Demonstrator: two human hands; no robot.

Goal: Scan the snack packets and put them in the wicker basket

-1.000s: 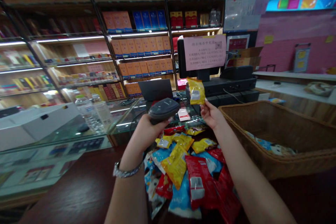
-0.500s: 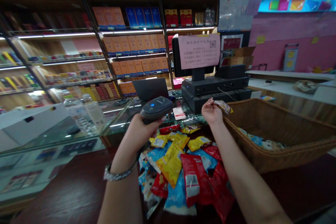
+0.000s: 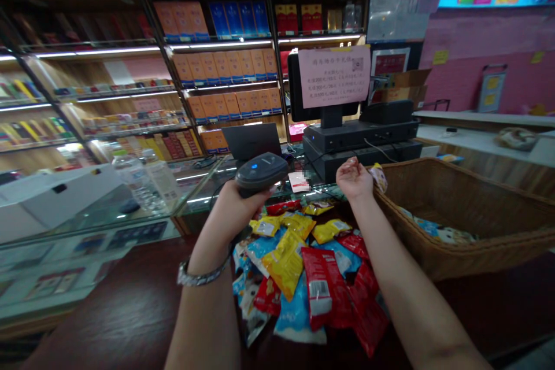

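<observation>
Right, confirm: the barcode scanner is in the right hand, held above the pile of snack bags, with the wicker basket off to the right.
No: the barcode scanner is in the left hand, not the right hand, as the head view shows. It is held above the pile of snack bags, with the wicker basket off to the right.

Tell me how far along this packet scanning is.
Done: some snack packets lie in the wicker basket. In hand: the left hand grips a barcode scanner, and the right hand holds nothing, with one small packet right beside it at the basket's rim. Left: a large heap of red, yellow and blue packets on the dark counter.
</observation>
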